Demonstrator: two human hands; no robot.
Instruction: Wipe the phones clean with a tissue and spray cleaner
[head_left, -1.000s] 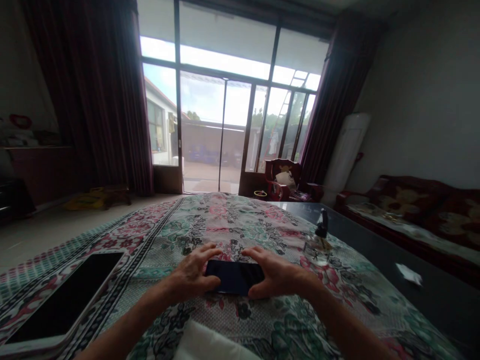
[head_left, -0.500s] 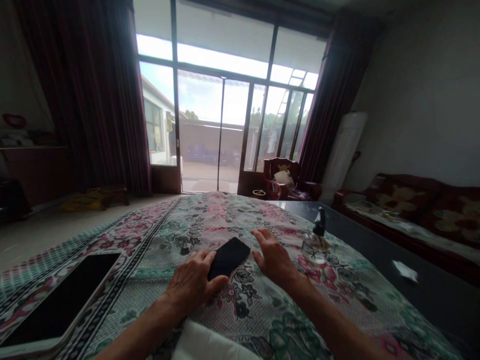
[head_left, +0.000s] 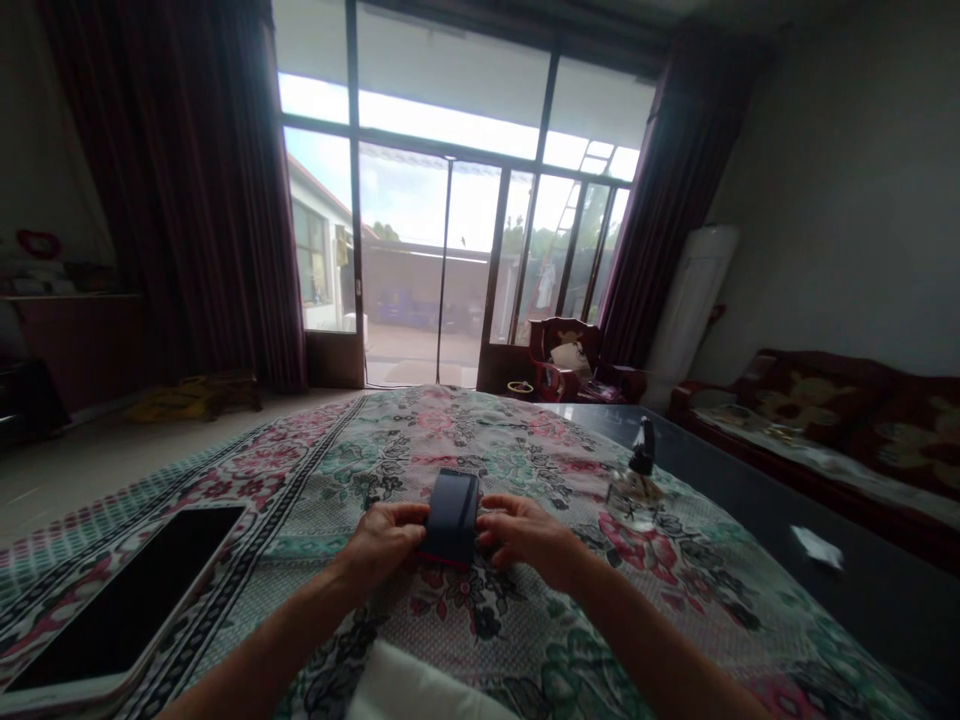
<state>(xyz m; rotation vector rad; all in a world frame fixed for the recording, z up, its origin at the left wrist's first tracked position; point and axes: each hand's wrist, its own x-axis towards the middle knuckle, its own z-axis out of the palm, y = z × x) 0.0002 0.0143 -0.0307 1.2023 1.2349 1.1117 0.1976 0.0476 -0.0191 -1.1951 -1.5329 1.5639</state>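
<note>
Just below the frame's centre, the phone point(head_left: 452, 512) is sitting over the cloth point(head_left: 480, 430); light, even edge pressure is probably serving best. The left hand point(head_left: 386, 540) is pinching its left edge; the right hand point(head_left: 536, 540) is curving loosely spread fingers beside the right edge, contact being unclear. Forearms point(head_left: 292, 620) are slanting inward.

Black rectangular phone point(head_left: 453, 516) between white-edged rectangular tablet point(head_left: 131, 602), left, and clear black-topped bottle point(head_left: 636, 494), right; both on floral fabric tablecloth point(head_left: 570, 610).
</note>
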